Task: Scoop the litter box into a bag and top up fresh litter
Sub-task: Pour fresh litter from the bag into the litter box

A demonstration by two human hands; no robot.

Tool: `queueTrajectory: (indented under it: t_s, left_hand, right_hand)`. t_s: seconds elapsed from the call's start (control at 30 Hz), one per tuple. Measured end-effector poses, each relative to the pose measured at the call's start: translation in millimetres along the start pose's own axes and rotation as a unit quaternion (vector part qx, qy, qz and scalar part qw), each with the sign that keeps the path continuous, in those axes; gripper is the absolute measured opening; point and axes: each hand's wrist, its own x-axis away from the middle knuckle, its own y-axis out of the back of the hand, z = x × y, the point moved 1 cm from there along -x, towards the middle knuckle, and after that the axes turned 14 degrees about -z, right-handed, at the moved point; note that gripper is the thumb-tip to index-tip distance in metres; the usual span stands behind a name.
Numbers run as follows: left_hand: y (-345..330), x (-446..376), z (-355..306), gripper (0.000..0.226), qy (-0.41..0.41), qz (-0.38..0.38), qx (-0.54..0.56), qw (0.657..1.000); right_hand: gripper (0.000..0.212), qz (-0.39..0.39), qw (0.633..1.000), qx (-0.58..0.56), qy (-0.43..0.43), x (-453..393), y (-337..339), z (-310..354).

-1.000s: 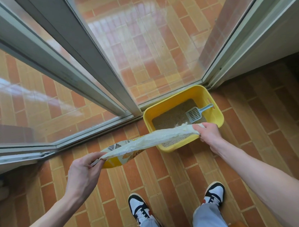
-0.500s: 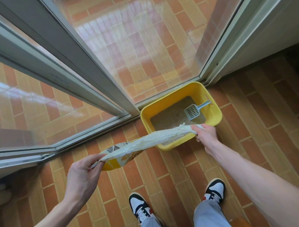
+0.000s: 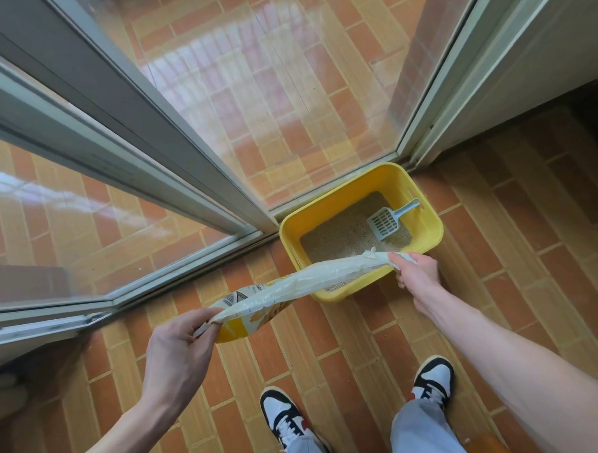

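Note:
A yellow litter box (image 3: 431, 227) stands on the tiled floor in the corner by the glass doors, with tan litter (image 3: 339, 235) inside. A pale blue slotted scoop (image 3: 388, 219) lies on the litter at the right. A white and yellow litter bag (image 3: 293, 286) hangs stretched nearly flat between my hands, above the box's near edge. My left hand (image 3: 179, 351) pinches the bag's lower end. My right hand (image 3: 416, 272) grips its crumpled upper end just in front of the box.
Sliding glass doors with grey frames (image 3: 170, 139) run along the far side and meet a wall (image 3: 523, 62) at the right. Brick-patterned floor tiles (image 3: 514, 251) spread around the box. My two shoes (image 3: 360, 405) stand near the bottom.
The bag and both hands hold almost the same pose. The view has shifted slightly, and my right hand sits a little lower against the box's near rim.

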Motion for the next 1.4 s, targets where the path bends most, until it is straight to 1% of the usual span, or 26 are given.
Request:
queueTrajectory:
  t_s: [0.13,0.27,0.37,0.5,0.6,0.73,0.8,0.9,0.97,1.0,1.03,1.1,1.13,1.23,1.3,1.4]
  left_hand:
    - [-1,2,-3,0.026,-0.013,0.008,0.000,1.000]
    - [-1,4,4,0.024,-0.006,0.005,-0.002,1.000]
    - [-2,7,16,0.025,-0.003,0.005,0.000,1.000]
    - [-4,16,39,0.026,0.024,0.004,0.006,1.000]
    - [-12,24,51,0.028,0.051,-0.003,0.012,0.999]
    - [-22,30,55,0.026,0.072,-0.013,0.028,0.997]
    - [-22,31,54,0.026,0.066,-0.013,0.032,0.997]
    - [-20,31,49,0.028,0.049,-0.016,0.032,0.998]
    - [-20,28,46,0.030,0.049,-0.021,0.035,0.998]
    - [-20,26,44,0.030,0.054,-0.025,0.037,0.998]
    - [-21,25,42,0.031,0.059,-0.031,0.042,0.997]
    - [-22,24,38,0.032,0.061,-0.041,0.059,0.996]
    - [-23,24,37,0.032,0.058,-0.042,0.064,0.995]
    - [-29,19,37,0.032,0.077,-0.041,0.066,0.994]
    - [-30,14,36,0.038,0.097,-0.054,0.087,0.990]
    - [-28,9,32,0.044,0.089,-0.046,0.086,0.991]
  right_hand:
    - [0.059,0.007,1.000,0.023,0.002,-1,6,-1]
    - [0.065,0.018,0.998,0.050,0.037,-2,9,4]
    - [0.071,0.031,0.991,0.075,0.109,10,13,18]
    - [0.061,0.055,0.964,0.140,0.220,22,15,35]
    - [0.055,0.064,0.949,0.161,0.264,31,17,45]
    - [0.053,0.071,0.945,0.154,0.279,34,15,62]
    - [0.054,0.064,0.943,0.149,0.292,37,15,71]
    - [0.045,0.057,0.944,0.128,0.300,42,18,82]
    - [0.059,0.059,0.944,0.119,0.301,37,20,85]
    - [0.061,0.060,0.945,0.121,0.298,36,20,88]
    - [0.054,0.063,0.943,0.123,0.302,39,19,92]
    - [0.028,0.060,0.938,0.123,0.318,45,18,100]
    - [0.022,0.059,0.938,0.122,0.320,46,16,103]
    - [0.023,0.063,0.936,0.144,0.316,47,14,108]
    - [0.026,0.066,0.933,0.150,0.320,47,11,110]
    - [0.027,0.055,0.934,0.161,0.314,49,11,108]
